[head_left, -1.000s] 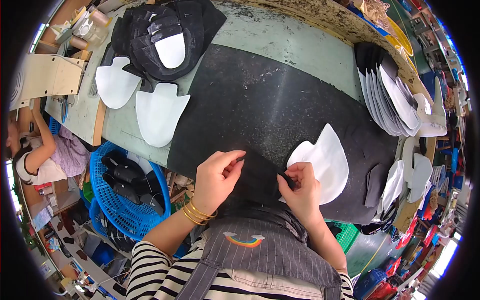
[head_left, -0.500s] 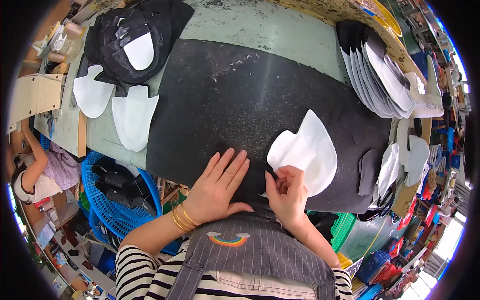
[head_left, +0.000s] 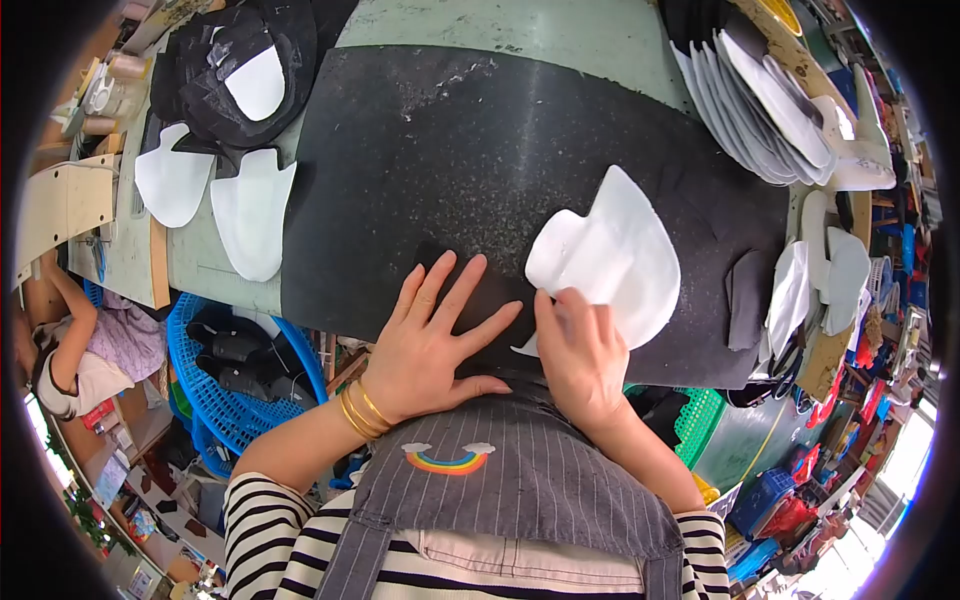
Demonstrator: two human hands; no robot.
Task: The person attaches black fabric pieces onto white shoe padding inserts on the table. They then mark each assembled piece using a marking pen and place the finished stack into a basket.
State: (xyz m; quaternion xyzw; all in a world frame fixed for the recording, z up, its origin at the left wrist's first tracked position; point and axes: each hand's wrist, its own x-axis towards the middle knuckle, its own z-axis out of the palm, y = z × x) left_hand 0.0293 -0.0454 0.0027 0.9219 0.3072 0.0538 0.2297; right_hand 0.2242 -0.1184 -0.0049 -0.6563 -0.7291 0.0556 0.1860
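A white shoe-upper piece (head_left: 625,245) with a pointed tip and a notch lies on the black mat (head_left: 430,170), slightly buckled near my fingers. My right hand (head_left: 582,345) is closed, its curled fingers and thumb at the near left edge of this piece; the fingertips are partly hidden and a little blurred. My left hand (head_left: 425,340) rests palm down with fingers spread at the mat's near edge, to the left of the white piece. Dark material by the mat's edge between the hands is hard to make out.
Black pieces (head_left: 285,50) are heaped at the upper left, with white pieces (head_left: 250,215) below. A fanned stack of white-and-grey pieces (head_left: 765,120) lies at right. Blue basket (head_left: 190,370) and green basket (head_left: 700,425) stand below table height. Another person (head_left: 75,350) sits far left.
My right hand has turned knuckles-up and shifted further onto the white piece. My left hand's fingers have spread wider. The view has shifted, so the table sits slightly higher.
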